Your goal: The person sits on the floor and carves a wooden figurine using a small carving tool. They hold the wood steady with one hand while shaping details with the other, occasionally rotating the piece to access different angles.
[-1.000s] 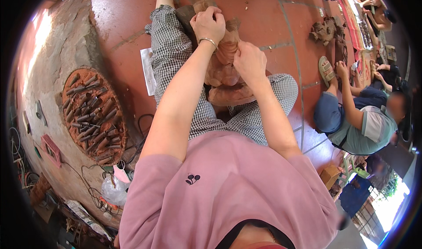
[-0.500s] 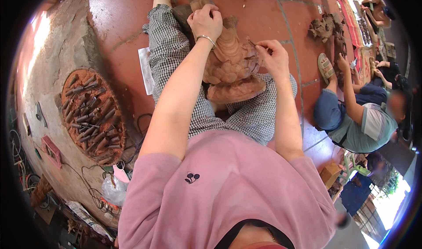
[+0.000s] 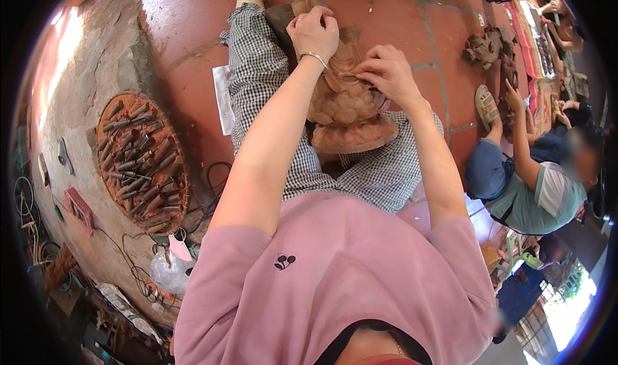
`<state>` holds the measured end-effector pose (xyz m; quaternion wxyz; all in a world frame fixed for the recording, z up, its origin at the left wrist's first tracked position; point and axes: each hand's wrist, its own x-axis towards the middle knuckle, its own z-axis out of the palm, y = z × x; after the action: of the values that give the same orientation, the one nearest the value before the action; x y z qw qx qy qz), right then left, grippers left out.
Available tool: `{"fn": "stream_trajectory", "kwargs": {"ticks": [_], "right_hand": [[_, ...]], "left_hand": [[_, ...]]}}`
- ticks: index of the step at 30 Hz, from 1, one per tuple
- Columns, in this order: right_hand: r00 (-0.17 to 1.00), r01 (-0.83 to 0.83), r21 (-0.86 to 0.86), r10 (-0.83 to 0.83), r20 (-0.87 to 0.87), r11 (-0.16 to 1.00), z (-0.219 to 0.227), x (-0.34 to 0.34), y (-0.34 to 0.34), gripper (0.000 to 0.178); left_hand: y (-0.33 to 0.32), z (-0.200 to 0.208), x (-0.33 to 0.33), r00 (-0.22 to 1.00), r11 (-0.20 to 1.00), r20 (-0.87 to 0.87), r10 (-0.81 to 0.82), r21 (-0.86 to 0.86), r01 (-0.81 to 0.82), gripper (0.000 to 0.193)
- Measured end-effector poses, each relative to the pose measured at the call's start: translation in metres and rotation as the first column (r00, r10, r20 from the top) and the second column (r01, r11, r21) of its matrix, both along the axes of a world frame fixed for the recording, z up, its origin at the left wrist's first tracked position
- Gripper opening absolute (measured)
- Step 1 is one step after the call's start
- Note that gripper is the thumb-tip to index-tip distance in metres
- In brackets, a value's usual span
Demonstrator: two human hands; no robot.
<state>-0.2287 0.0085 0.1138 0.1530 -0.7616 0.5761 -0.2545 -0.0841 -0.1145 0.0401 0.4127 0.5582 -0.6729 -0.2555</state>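
A brown carved wooden piece (image 3: 353, 104) is in front of the person, between the bent legs, with rounded, bumpy lumps across its middle and a broad, flat-edged part nearest the body. Its far end reaches up past the left hand (image 3: 315, 33), which lies over the narrow upper part. The fingers of that hand are bent and close together, their tips partly out of sight, so I cannot tell how firmly they have hold of the wood. A ring is on one finger and a bracelet (image 3: 314, 58) circles the wrist.

The right hand (image 3: 388, 74) is over the right side of the carving, palm down. Its thumb and first finger are pinched together on a small thin piece (image 3: 348, 76), too small to make out, whose end is at the carving; the other fingers are loosely curled.

Checked trousers (image 3: 257, 62) flank the carving, and a pink shirt (image 3: 360, 262) fills the lower middle. A white strip (image 3: 224, 101) lies just beside the left leg on the red tiled floor (image 3: 380, 17).

To the left, on a stone ledge (image 3: 77, 127), a round tray (image 3: 187, 201) holds many dark tools (image 3: 145, 156) lying in reddish dust. Near it are a pink block (image 3: 78, 210), a pink mask (image 3: 180, 248) and a clear plastic bag (image 3: 168, 273).

To the right, well apart, a co-worker (image 3: 547, 188) sits near another brown carving (image 3: 484, 48), one foot in a sandal (image 3: 486, 104).
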Motion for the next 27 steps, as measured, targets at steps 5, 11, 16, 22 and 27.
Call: {"fn": "stream_trajectory", "kwargs": {"ticks": [5,11,16,22,27], "right_hand": [[0.999,-0.034,-0.037,0.035,0.004,0.999,0.003,0.003,-0.007,0.013],[0.995,-0.052,0.053,0.048,0.084,0.997,-0.004,-0.007,-0.004,0.011],[0.991,-0.108,-0.011,0.109,0.08,0.994,-0.005,0.022,-0.016,0.011],[0.999,-0.02,0.015,0.019,0.037,1.0,-0.008,-0.009,-0.004,0.012],[0.995,-0.058,-0.014,0.059,0.082,0.998,-0.008,0.031,-0.015,0.011]], "left_hand": [[-0.001,-0.001,-0.001,0.999,1.0,-0.037,-0.012,0.001,0.012,0.018],[0.0,0.0,-0.001,1.0,1.0,-0.023,-0.004,0.012,0.004,0.018],[0.0,0.001,0.001,0.999,0.999,-0.045,-0.028,0.014,0.029,0.018],[-0.002,0.002,0.001,1.0,1.0,-0.02,-0.015,0.001,0.015,0.017],[-0.002,-0.007,0.0,0.997,0.999,-0.073,-0.02,-0.05,0.016,0.018]]}}
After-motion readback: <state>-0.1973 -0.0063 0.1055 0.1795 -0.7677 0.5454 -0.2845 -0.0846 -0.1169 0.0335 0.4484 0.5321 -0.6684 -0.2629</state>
